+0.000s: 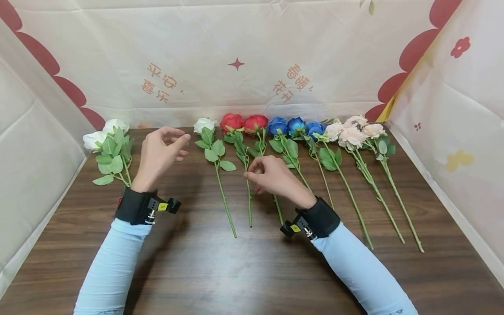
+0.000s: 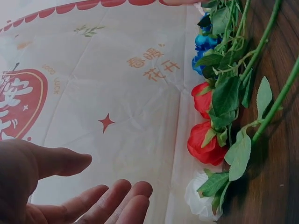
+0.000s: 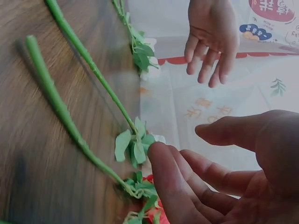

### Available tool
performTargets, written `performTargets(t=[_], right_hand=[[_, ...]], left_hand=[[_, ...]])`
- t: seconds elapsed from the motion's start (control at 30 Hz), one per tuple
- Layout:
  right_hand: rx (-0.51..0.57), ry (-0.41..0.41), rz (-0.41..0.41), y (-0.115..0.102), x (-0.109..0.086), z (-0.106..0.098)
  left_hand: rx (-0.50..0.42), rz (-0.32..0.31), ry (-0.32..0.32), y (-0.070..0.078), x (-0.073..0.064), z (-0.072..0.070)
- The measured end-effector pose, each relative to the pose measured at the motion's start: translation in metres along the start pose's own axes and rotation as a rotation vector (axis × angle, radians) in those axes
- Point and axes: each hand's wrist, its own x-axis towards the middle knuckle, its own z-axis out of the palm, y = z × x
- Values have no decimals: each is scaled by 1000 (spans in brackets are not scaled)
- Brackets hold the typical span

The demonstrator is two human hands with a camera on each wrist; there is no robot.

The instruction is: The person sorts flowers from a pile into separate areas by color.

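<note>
My left hand point(image 1: 159, 153) hovers between two white roses point(image 1: 105, 135) on the left and a single white rose point(image 1: 205, 124). In the left wrist view its thumb and fingers point(image 2: 117, 198) are apart with nothing between them. Over the stems of two red roses point(image 1: 244, 123) hangs my right hand point(image 1: 277, 177), its fingers loosely bent. The right wrist view shows a gap between the right thumb point(image 3: 229, 130) and fingertips, holding nothing. A green stem point(image 3: 60, 107) lies on the table beyond those fingers. Three blue roses point(image 1: 296, 126) lie just right of the red ones.
Several pale pink flowers point(image 1: 352, 133) with long stems lie at the right end of the row. The blooms lie along the back edge of the brown wooden table point(image 1: 220, 280), against a printed cloth backdrop point(image 1: 212, 52). Cloth walls point(image 1: 445, 118) flank both sides.
</note>
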Motion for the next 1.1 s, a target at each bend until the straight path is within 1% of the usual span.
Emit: performTargets(t=[0.07, 0.1, 0.2, 0.3, 0.43, 0.53, 0.6, 0.67, 0.7, 0.77, 0.83, 0.93, 1.0, 1.1], right_hand=[[-9, -5, -13, 1, -4, -3], [-9, -8, -19, 2, -5, -4], [-11, -9, -32, 1, -9, -7], [-12, 0, -33, -2, -12, -11], [-18, 12, -37, -7, -16, -14], [-24, 10, -44, -11, -18, -16], [-30, 6, -51, -13, -19, -16], [-32, 6, -56, -15, -20, -16], [-33, 7, -59, -15, -21, -16], [-33, 9, -62, -16, -21, -16], [-34, 15, -64, -17, -22, -16], [-43, 21, -66, -16, -22, -16], [-48, 24, -68, -16, -23, -15], [-53, 30, -73, -16, -22, -14]], left_hand=[[27, -2, -4, -3, 2, -2], [58, -1, -1, -6, 3, -3], [189, 1, 31, -20, 9, -13], [322, -34, 45, -38, 14, -29], [426, -144, 7, -60, 18, -56], [537, -224, 16, -74, 15, -74], [615, -284, 32, -83, 11, -82], [679, -355, 20, -89, 9, -88], [704, -386, 2, -92, 8, -90], [736, -446, -50, -97, 8, -93], [747, -480, -98, -102, 9, -94], [733, -498, -147, -107, 10, -93], [711, -503, -163, -109, 9, -92], [689, -492, -174, -111, 8, -90]])
